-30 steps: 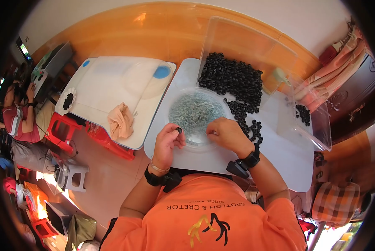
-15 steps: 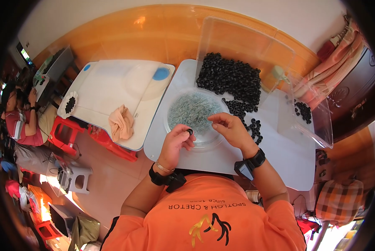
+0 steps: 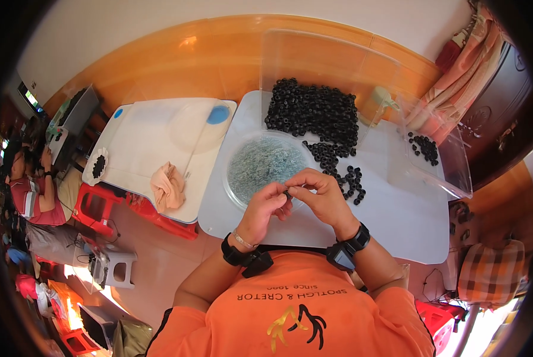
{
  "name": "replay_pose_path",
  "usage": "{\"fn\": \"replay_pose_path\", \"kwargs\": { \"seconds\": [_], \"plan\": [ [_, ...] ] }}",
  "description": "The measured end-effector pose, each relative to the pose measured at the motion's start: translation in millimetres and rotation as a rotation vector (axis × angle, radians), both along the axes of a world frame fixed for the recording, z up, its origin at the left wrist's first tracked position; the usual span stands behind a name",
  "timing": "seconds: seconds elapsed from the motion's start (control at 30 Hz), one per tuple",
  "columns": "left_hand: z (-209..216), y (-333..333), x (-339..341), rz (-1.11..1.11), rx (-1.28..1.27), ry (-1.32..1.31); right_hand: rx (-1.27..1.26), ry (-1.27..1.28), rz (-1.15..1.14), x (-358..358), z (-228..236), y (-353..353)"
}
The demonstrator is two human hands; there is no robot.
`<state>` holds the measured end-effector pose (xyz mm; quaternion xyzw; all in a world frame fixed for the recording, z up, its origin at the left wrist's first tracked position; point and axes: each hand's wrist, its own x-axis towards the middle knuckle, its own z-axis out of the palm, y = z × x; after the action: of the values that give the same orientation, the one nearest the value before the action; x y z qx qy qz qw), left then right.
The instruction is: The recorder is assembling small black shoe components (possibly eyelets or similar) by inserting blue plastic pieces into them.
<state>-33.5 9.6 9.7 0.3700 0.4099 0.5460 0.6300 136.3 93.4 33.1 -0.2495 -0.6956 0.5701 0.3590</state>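
My left hand [image 3: 267,209] pinches a small black ring-shaped piece [image 3: 288,195] between thumb and fingers, above the near rim of a round clear tub. My right hand [image 3: 323,195] meets it there, its thumb and fingertips closed together at the piece. Whether a tiny part sits in that pinch is too small to tell. Inside the tub [image 3: 228,189] lies a heap of small, glassy pale-green bits [image 3: 265,162]. Many loose black ring pieces [image 3: 314,110] are heaped behind it and trail toward the right, past my right hand.
A tall clear plastic box [image 3: 332,50] stands around the back heap. Another clear bin [image 3: 464,169] at the right holds some black pieces [image 3: 423,149]. On the white left table [image 3: 153,131] rest a crumpled cloth [image 3: 168,187] and a small dish [image 3: 90,171]. A person [image 3: 37,184] sits far left.
My right hand has moved left and down to join my left hand at the black piece. Before, the two hands were apart. The whole view has shifted slightly.
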Motion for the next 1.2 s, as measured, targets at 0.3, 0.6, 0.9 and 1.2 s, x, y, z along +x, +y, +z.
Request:
{"fn": "replay_pose_path", "kwargs": {
  "seconds": [0.3,0.6,0.9,1.2],
  "plan": [
    [-2.7,-0.2,3.5,0.075,0.032,-0.087,0.455,-0.142,-0.092,4.9,7.7,-19.1],
    [-8.0,-1.0,0.4,0.077,0.057,-0.061,0.630,-0.325,-0.022,21.2,16.9,-12.5],
    [-12.3,-1.3,-11.0,0.133,0.052,-0.188,0.785,-0.891,-0.568,73.8,-17.5,121.7],
    [-15.0,-2.7,-15.3,0.131,0.048,-0.188,0.721,-0.837,-0.356,82.1,-44.8,107.8]
  ]
}}
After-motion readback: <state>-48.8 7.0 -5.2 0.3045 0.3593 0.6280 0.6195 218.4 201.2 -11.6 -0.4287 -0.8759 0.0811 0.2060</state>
